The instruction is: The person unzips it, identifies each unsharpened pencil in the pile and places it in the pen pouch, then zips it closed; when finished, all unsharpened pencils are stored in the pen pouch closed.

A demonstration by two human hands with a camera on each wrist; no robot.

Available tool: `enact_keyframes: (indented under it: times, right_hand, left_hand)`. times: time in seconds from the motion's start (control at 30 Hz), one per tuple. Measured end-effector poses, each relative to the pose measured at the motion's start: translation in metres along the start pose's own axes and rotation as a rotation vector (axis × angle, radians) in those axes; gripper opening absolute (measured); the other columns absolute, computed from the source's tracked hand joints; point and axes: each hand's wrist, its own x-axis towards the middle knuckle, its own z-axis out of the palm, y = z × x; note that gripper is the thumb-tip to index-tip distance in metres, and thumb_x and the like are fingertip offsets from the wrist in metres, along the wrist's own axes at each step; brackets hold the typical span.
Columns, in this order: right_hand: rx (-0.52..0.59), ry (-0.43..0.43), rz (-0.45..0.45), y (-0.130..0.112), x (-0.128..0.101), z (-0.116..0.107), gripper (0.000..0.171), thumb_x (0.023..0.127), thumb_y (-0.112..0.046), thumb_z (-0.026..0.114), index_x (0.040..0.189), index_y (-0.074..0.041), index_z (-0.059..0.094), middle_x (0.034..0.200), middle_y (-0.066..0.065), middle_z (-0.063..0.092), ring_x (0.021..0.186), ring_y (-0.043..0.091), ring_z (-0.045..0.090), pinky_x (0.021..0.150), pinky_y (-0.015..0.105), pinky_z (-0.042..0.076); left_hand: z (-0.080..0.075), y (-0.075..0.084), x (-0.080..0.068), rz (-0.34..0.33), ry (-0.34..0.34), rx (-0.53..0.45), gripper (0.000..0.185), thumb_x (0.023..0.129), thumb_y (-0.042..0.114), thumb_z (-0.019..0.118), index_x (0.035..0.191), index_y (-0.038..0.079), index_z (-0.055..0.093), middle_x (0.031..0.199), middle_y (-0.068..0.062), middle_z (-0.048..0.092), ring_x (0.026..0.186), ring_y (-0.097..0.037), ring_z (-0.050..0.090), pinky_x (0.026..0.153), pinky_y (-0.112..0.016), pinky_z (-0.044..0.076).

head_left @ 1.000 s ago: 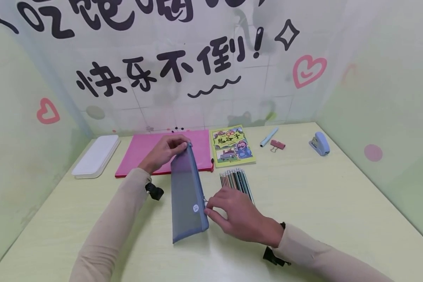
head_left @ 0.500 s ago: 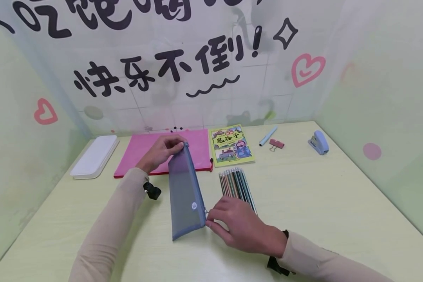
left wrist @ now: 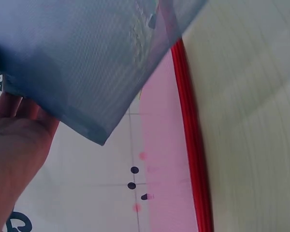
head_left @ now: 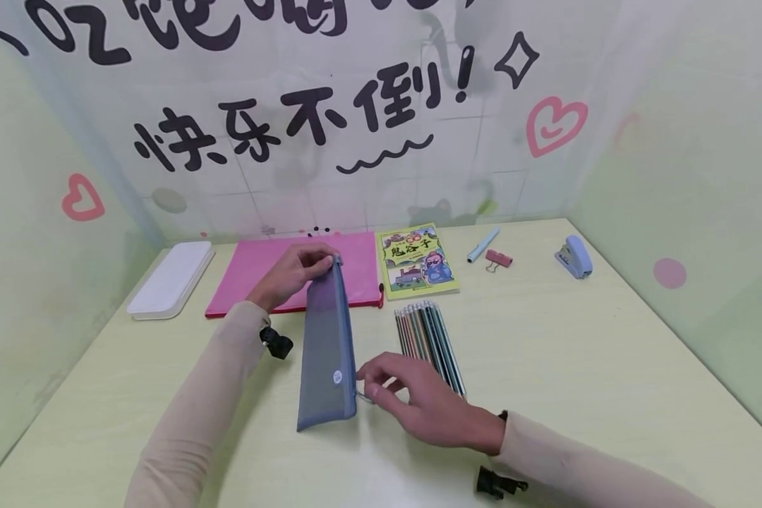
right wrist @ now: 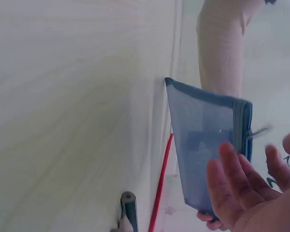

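Observation:
A blue-grey mesh zipper pouch [head_left: 320, 353] stands tilted above the table, its zipper edge facing right. My left hand [head_left: 297, 271] pinches its far top corner between thumb and fingers. The left wrist view shows the mesh pouch [left wrist: 82, 63] across those fingers. My right hand [head_left: 422, 402] is beside the near end of the zipper, fingers loosely bent. In the right wrist view the zipper pull [right wrist: 259, 131] sticks out free, and the right hand's fingers [right wrist: 234, 176] are spread apart from it. Just beyond the right hand lies a row of pencils [head_left: 422, 328].
A pink zip folder [head_left: 248, 271] lies under the left hand at the back. Beside it is a yellow-green comic book [head_left: 417, 262]. Further right are a light-blue pen [head_left: 483, 245], a red binder clip [head_left: 499, 259] and a blue stapler [head_left: 573, 257]. A white case [head_left: 171, 281] lies far left.
The right hand has let go of the zipper pull near the pouch's close end, its fingers parting. The pouch's near end has swung slightly left. The left hand keeps its pinch.

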Motion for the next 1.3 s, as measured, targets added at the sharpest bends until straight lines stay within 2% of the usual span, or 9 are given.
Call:
enact_keyframes:
  times: [0.13,0.33,0.5,0.77,0.9,0.97,1.07,1.2,1.3]
  right_hand:
    - [0.222,0.03,0.132,0.002,0.021,-0.001,0.017,0.107,-0.017,0.043,0.116,-0.008,0.055,0.121,0.011,0.068,0.095,0.016,0.071,0.086,0.038,0.061]
    - [0.276,0.113,0.164,0.008,0.048,-0.004,0.018,0.105,-0.011,0.046,0.121,-0.006,0.052,0.119,0.018,0.07,0.09,0.021,0.072,0.084,0.05,0.06]
    - [0.215,0.187,0.118,0.011,0.059,-0.006,0.018,0.101,-0.007,0.051,0.119,-0.007,0.055,0.112,0.017,0.071,0.086,0.029,0.073,0.08,0.054,0.06]
    - [-0.068,0.183,0.095,0.016,0.067,-0.006,0.022,0.095,-0.005,0.062,0.116,-0.007,0.066,0.105,0.008,0.073,0.082,0.012,0.066,0.069,0.021,0.058]
    - [-0.082,0.169,0.135,0.02,0.07,-0.008,0.026,0.093,-0.003,0.063,0.118,-0.004,0.065,0.102,0.009,0.073,0.078,0.012,0.064,0.065,0.02,0.056]
    - [-0.089,0.179,0.152,0.021,0.07,-0.01,0.029,0.091,-0.002,0.064,0.12,-0.004,0.064,0.103,0.009,0.073,0.078,0.012,0.063,0.066,0.021,0.055]
    - [-0.117,0.196,0.175,0.023,0.07,-0.014,0.036,0.088,-0.004,0.066,0.124,-0.005,0.063,0.105,0.009,0.073,0.08,0.012,0.063,0.069,0.021,0.054]
    - [-0.144,0.196,0.195,0.027,0.067,-0.018,0.04,0.087,-0.007,0.068,0.127,-0.007,0.064,0.106,0.007,0.073,0.081,0.011,0.063,0.071,0.022,0.053]
    - [-0.148,0.176,0.221,0.032,0.064,-0.021,0.035,0.088,-0.013,0.071,0.122,-0.008,0.067,0.104,0.004,0.073,0.08,0.01,0.062,0.069,0.022,0.052]
  left_hand:
    - [0.002,0.005,-0.002,0.015,-0.02,0.009,0.024,0.101,0.03,0.06,0.118,0.017,0.071,0.106,0.001,0.063,0.09,-0.019,0.052,0.077,-0.03,0.045]
    - [0.011,0.013,-0.001,0.04,-0.033,0.035,0.023,0.1,0.027,0.06,0.117,0.015,0.071,0.109,-0.001,0.064,0.094,-0.022,0.053,0.082,-0.033,0.044]
    - [0.015,0.015,0.0,0.035,-0.022,0.058,0.023,0.1,0.025,0.061,0.116,0.013,0.072,0.104,0.0,0.065,0.089,-0.021,0.053,0.078,-0.031,0.044]
    - [0.022,0.016,0.001,0.066,0.02,0.115,0.023,0.1,0.024,0.062,0.114,0.01,0.072,0.107,-0.007,0.069,0.095,-0.024,0.061,0.083,-0.035,0.052]
    - [0.034,0.027,-0.007,0.156,0.091,0.315,0.029,0.098,0.028,0.064,0.123,0.014,0.068,0.124,-0.01,0.065,0.116,-0.028,0.058,0.099,-0.049,0.051]
    - [0.041,0.036,-0.014,0.21,0.101,0.447,0.031,0.098,0.029,0.064,0.126,0.017,0.067,0.121,-0.01,0.063,0.116,-0.027,0.057,0.099,-0.049,0.05]
    - [0.049,0.051,-0.025,0.242,0.003,0.568,0.027,0.099,0.029,0.062,0.122,0.018,0.07,0.101,-0.004,0.064,0.095,-0.021,0.058,0.083,-0.039,0.051]
    - [0.054,0.063,-0.035,0.176,-0.199,0.618,0.019,0.101,0.03,0.058,0.106,0.018,0.071,0.077,0.004,0.062,0.067,-0.01,0.052,0.06,-0.024,0.043]
    - [0.05,0.066,-0.043,0.113,-0.203,0.646,0.014,0.099,0.029,0.06,0.092,0.018,0.065,0.071,0.005,0.058,0.063,-0.008,0.05,0.057,-0.022,0.041]
